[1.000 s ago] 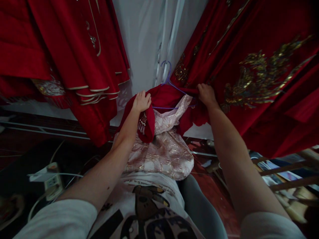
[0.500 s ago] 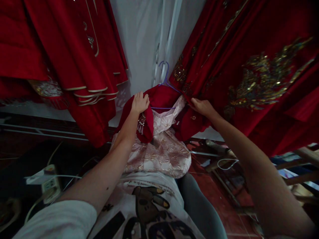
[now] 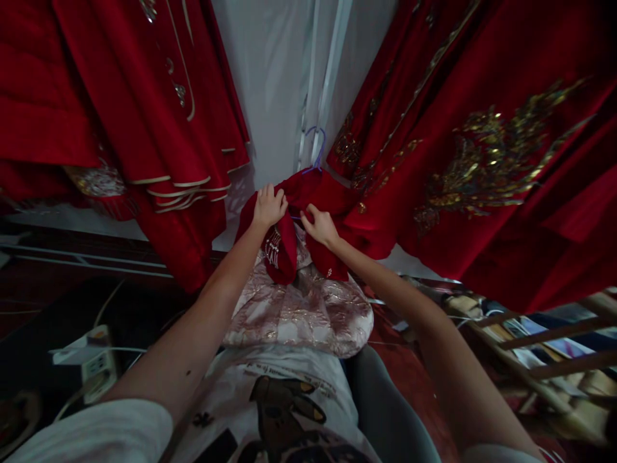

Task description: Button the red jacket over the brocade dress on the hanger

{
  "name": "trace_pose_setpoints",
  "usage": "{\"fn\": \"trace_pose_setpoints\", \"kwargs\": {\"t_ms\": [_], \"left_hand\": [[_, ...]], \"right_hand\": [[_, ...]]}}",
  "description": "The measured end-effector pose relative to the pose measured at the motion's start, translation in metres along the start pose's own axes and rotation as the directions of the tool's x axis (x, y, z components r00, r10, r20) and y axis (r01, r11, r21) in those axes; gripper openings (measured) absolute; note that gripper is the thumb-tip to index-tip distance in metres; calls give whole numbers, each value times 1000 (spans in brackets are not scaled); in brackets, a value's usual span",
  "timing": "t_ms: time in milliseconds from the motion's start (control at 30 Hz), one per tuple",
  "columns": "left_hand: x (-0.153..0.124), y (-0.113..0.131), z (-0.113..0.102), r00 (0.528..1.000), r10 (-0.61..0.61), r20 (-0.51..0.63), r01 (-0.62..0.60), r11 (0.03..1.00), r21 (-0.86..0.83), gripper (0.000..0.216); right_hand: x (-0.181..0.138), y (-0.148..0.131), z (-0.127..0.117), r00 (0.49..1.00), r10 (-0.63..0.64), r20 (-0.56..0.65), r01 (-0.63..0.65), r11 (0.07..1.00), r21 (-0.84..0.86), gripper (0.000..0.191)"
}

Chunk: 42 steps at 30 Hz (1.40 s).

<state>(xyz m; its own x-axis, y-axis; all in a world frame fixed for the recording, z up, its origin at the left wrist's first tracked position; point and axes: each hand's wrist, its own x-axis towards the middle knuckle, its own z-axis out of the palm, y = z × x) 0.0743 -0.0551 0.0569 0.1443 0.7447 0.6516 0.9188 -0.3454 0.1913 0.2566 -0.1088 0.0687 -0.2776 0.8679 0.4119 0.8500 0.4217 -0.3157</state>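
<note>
A small red garment (image 3: 289, 247) with beaded trim hangs on a purple wire hanger (image 3: 314, 146) in front of me, over a pale pink brocade piece (image 3: 299, 308). My left hand (image 3: 268, 206) is closed on the left front edge of the red garment near the collar. My right hand (image 3: 320, 225) pinches the right front edge and holds it close to the left one at the middle. The hanger's hook shows above the collar against the white wall.
Large red robes with gold embroidery hang at right (image 3: 482, 161) and red robes with cream piping at left (image 3: 144, 128). A white power strip (image 3: 96, 363) with cables lies on the dark floor at left. Wooden rails (image 3: 544, 331) cross at lower right.
My right hand let go of the garment's right shoulder and came left and down to the front opening, drawing the right edge over the pink lining. The left hand stayed put.
</note>
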Motion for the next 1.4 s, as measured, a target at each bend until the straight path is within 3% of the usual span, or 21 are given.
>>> {"fn": "trace_pose_setpoints", "kwargs": {"t_ms": [133, 300, 467, 533, 633, 767, 900, 1033, 1167, 1267, 1400], "left_hand": [[-6, 10, 0, 996, -81, -29, 80, 995, -62, 32], [-30, 42, 6, 968, -214, -135, 190, 967, -169, 24], [-52, 86, 19, 874, -413, -257, 282, 860, -425, 30], [-49, 102, 16, 885, -408, -226, 245, 818, -521, 31], [-36, 115, -2, 942, -275, -191, 81, 741, -666, 28], [-31, 116, -18, 966, -178, -189, -33, 637, -770, 26], [-51, 109, 3, 939, -319, -128, 37, 463, -886, 28], [-61, 105, 25, 924, -379, -50, 82, 325, -942, 24], [-56, 106, 23, 944, -329, -32, 70, 292, -954, 19], [-54, 106, 19, 958, -284, -28, 73, 339, -938, 12], [-56, 103, 19, 965, -260, -23, 78, 369, -926, 12]], "right_hand": [[-16, 20, 5, 999, 39, -26, -37, 997, 70, 26], [-40, 42, 7, 975, 132, -182, -105, 983, 150, 19], [-55, 28, 16, 949, 141, -280, -54, 953, 298, 21], [-62, 16, 17, 936, 111, -333, 20, 930, 367, 22], [-73, 0, 12, 918, 81, -388, 98, 902, 421, 21], [-79, -4, 0, 911, 111, -398, 89, 887, 453, 19], [-78, 14, -6, 863, 295, -411, 35, 776, 630, 22], [-77, 27, -9, 875, 273, -400, 89, 721, 687, 29], [-78, 23, -17, 932, 195, -307, 108, 658, 745, 38], [-78, 21, -21, 977, 82, -198, 112, 591, 799, 50], [-75, 23, -14, 971, 94, -220, 113, 631, 768, 30]]}}
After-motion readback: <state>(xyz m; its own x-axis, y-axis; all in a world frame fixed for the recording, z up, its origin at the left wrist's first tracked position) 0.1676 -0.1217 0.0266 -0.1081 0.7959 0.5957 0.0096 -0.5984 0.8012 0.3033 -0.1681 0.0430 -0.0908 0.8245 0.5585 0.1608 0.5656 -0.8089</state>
